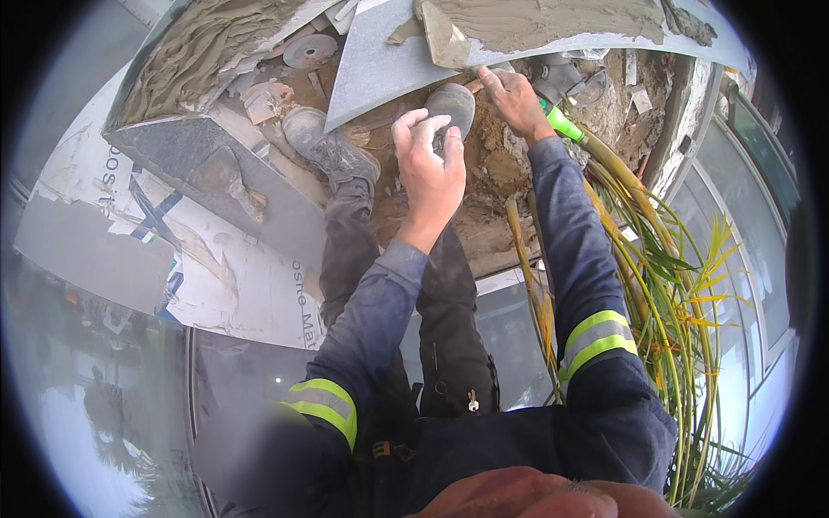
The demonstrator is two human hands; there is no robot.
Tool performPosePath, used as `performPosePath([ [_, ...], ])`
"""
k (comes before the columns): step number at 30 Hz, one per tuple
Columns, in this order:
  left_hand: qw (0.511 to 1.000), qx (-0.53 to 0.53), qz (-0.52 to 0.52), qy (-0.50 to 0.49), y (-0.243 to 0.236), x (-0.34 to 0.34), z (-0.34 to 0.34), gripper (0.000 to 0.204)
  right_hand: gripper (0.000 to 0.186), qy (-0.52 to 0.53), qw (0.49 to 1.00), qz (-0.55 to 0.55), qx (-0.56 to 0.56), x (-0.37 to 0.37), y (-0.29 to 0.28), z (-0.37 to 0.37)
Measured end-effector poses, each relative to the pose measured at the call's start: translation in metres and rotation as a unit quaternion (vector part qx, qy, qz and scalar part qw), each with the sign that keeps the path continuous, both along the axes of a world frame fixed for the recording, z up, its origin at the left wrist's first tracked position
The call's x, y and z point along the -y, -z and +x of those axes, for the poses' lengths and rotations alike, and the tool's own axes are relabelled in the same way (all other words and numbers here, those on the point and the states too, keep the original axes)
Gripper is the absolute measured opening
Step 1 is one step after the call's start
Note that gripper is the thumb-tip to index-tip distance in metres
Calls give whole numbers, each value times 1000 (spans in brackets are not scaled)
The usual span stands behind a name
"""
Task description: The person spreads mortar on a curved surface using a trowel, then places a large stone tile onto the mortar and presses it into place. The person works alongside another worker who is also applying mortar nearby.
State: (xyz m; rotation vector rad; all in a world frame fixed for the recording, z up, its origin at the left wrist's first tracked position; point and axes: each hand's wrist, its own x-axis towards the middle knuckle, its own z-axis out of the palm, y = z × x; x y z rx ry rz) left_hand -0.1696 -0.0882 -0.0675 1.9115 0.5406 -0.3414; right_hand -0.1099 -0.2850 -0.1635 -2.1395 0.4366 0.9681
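Observation:
My right hand (pixel 515 104) is closed at the near edge of a pale slab, on what looks like a mortar-smeared scraper (pixel 446 41); its handle is mostly hidden by the fingers. Wet grey-brown mortar (pixel 553 24) covers the slab's upper face, and a bare light-grey piece (pixel 380 73) points down at its left. Lower and to the left, my left hand (pixel 429 168) hangs in the air above my shoe, holding nothing, its dusty fingers apart. Another scraper (pixel 229 177) lies on a dark grey slab at the left.
Mortar is spread over another panel (pixel 203 56) at upper left. Rubble, a round disc (pixel 309 51) and a grey respirator-like object (pixel 560 79) lie on the soil around my shoes (pixel 315 138). Bundled plant stems (pixel 635 186) with a bright green item (pixel 563 121) stand close to my right arm.

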Motion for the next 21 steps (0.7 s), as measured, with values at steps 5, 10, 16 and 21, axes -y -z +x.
performPosePath([
  [5, 1000, 5, -8, -12, -1, -1, 2, 21, 54, -132, 988, -73, 41, -7, -5, 20],
  [10, 999, -9, -2, -43, 1, -5, -2, 20, 53, -246, 964, -88, 43, -21, -7, 53],
  [16, 998, 8, 4, -55, 3, -6, -4, 20, 48, -357, 928, -94, 50, -32, -4, 64],
  [21, 998, 1, 12, -63, 3, -10, -6, 20, 42, -452, 875, -137, 109, -12, -23, 70],
])
